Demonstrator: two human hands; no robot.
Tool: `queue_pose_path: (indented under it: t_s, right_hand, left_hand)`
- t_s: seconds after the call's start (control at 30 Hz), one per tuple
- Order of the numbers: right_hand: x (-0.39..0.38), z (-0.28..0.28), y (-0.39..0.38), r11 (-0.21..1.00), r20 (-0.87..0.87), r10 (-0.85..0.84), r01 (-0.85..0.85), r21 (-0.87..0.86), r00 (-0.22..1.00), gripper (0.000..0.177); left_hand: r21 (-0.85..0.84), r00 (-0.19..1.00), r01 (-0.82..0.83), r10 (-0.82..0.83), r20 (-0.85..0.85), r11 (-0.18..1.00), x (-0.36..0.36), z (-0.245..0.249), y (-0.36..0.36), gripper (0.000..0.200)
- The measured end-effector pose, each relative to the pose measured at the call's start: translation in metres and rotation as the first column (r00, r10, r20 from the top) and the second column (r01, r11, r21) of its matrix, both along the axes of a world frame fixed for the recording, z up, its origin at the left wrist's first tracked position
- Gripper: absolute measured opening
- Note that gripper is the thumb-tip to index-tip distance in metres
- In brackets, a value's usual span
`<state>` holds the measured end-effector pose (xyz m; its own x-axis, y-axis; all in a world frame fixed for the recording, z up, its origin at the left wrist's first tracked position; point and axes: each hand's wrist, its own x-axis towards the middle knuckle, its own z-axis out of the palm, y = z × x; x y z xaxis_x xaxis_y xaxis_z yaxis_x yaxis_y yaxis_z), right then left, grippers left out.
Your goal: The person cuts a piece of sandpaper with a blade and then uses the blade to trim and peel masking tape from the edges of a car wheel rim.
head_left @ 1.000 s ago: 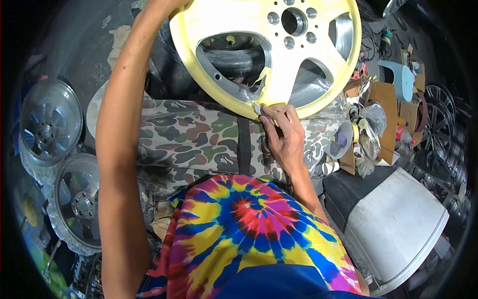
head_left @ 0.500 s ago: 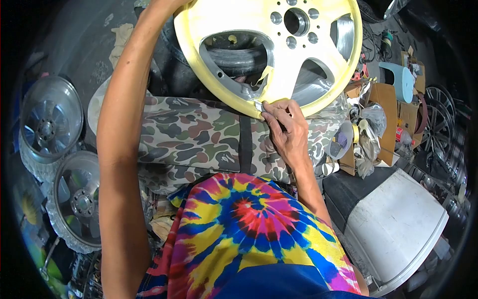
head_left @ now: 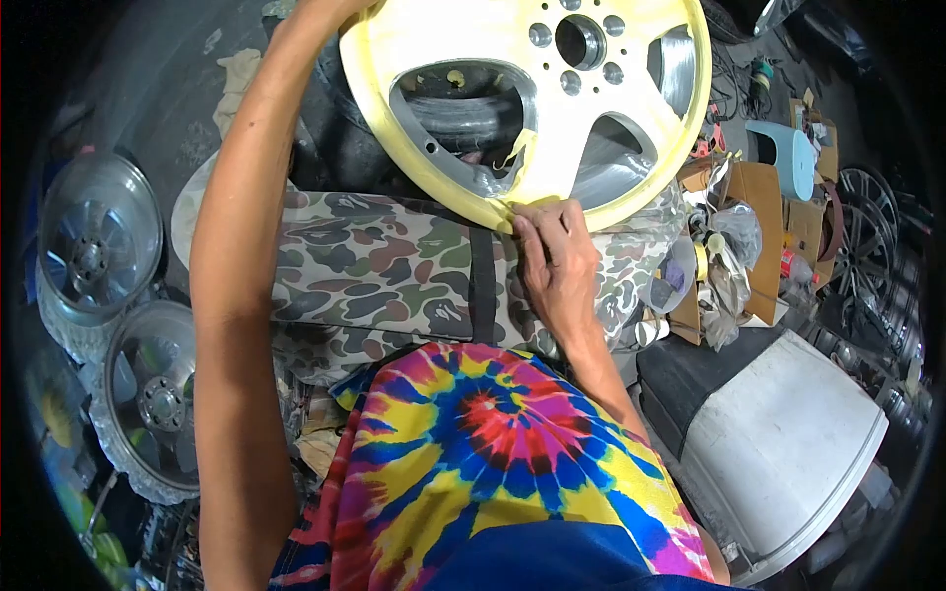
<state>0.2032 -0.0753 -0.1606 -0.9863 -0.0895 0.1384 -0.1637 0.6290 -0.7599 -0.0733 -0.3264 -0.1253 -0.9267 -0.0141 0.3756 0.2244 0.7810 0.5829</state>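
**Right hand pinches the lower rim of a yellow wheel**

Closest to the camera is the person's tie-dye shirt (head_left: 493, 443), swirled in red, blue and yellow. From its right side the forearm rises to the right hand (head_left: 557, 251). The fingers are drawn close together in a narrow pinch, and the fingertips (head_left: 514, 219) are pressed on the lower lip of the pale yellow five-spoke alloy wheel (head_left: 473, 30). Whether anything small sits between them cannot be told.

The left arm runs up the left of the view. The left hand (head_left: 330, 8) meets the wheel's upper left rim at the very top of the frame, and it is cut off there, so its grip cannot be told.

Under the right hand lies a camouflage-patterned fabric cover (head_left: 384, 266) with a black strap (head_left: 483, 281) running down it. The wheel stands tilted just beyond the cover, face towards the camera, hub holes near the top edge, and its lower rim meets the cover's upper edge. A loose yellow flap (head_left: 520, 153) curls off the spoke above the fingertips. A black tyre (head_left: 463, 108) shows through the spoke opening.

Two bare silver alloy wheels (head_left: 94, 251) lie at the left, one nearer than the other. At the right are a white curved panel (head_left: 788, 443), then brown cardboard boxes (head_left: 764, 222), and a light blue plastic stool (head_left: 793, 153) further off.
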Motion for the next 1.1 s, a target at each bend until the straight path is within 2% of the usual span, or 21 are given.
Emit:
queue_pose_path:
  t_s: [0.4, 0.57, 0.8, 0.9, 0.97, 1.1]
  right_hand:
    - [0.002, -0.002, -0.013, 1.0, -0.013, 0.027, -0.027, -0.011, 1.0, 0.016]
    - [0.003, -0.003, -0.015, 0.994, 0.005, 0.05, -0.051, 0.093, 0.999, 0.018]
    - [0.0, -0.003, -0.017, 0.991, -0.024, 0.043, -0.04, 0.125, 0.999, 0.018]
    - [0.0, -0.007, -0.016, 0.993, -0.054, 0.039, -0.032, 0.115, 0.998, 0.017]
    - [0.003, -0.006, -0.016, 0.999, -0.014, 0.013, -0.013, 0.03, 1.0, 0.017]
    - [0.006, -0.007, -0.012, 1.0, 0.017, 0.012, -0.012, 0.018, 1.0, 0.02]
  left_hand:
    - [-0.018, 1.0, 0.029, -0.029, -0.008, 0.999, -0.001, -0.001, -0.003, 0.037]
    - [-0.02, 0.999, 0.031, -0.031, -0.028, 0.999, -0.002, -0.002, -0.002, 0.038]
    - [-0.044, 1.0, -0.002, 0.002, 0.003, 0.999, 0.0, 0.002, 0.001, 0.038]
    - [0.014, 0.999, 0.0, 0.0, 0.049, 1.0, 0.004, 0.005, 0.002, 0.039]
    - [0.011, 0.999, -0.008, 0.007, 0.05, 1.0, 0.004, 0.005, 0.002, 0.039]
    - [0.002, 0.998, -0.023, 0.023, 0.05, 1.0, 0.002, 0.003, 0.002, 0.039]
